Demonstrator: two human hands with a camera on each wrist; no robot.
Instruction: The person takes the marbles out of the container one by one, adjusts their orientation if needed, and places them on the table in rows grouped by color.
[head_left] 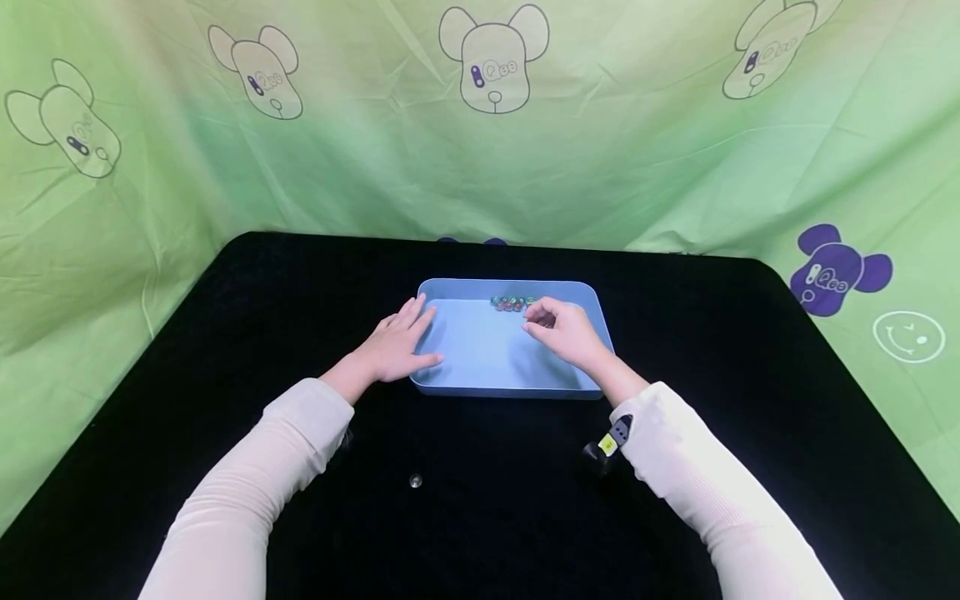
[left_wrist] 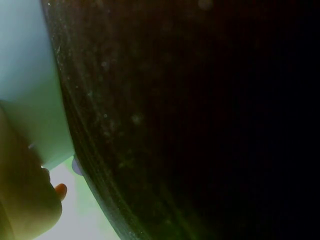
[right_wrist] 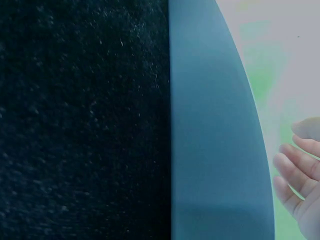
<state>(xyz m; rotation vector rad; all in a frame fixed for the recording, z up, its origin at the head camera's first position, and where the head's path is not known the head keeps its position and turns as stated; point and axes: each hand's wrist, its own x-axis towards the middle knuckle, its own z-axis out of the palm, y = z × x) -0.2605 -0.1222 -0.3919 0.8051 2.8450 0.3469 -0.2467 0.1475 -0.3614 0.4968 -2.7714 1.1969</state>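
Note:
A light blue tray (head_left: pixel 510 390) sits mid-table on a black cloth. Several small coloured marbles (head_left: pixel 513 303) lie in a cluster against its far inside wall. My left hand (head_left: pixel 401 342) lies flat with straight fingers on the tray's left rim; the left wrist view shows part of that hand (left_wrist: pixel 25 200) beside the tray wall (left_wrist: pixel 30 75). My right hand (head_left: pixel 536 322) hovers over the tray's far right part, just in front of the marbles, fingers loosely curled. In the right wrist view its fingers (right_wrist: pixel 297 170) show nothing between them, next to the tray wall (right_wrist: pixel 215 150).
One clear marble (head_left: pixel 416 481) lies alone on the black table (head_left: pixel 225 333) near the front, between my forearms. A small black device (head_left: pixel 609 443) is strapped at my right wrist. Green printed cloth (head_left: pixel 600 125) hangs behind and at both sides of the table.

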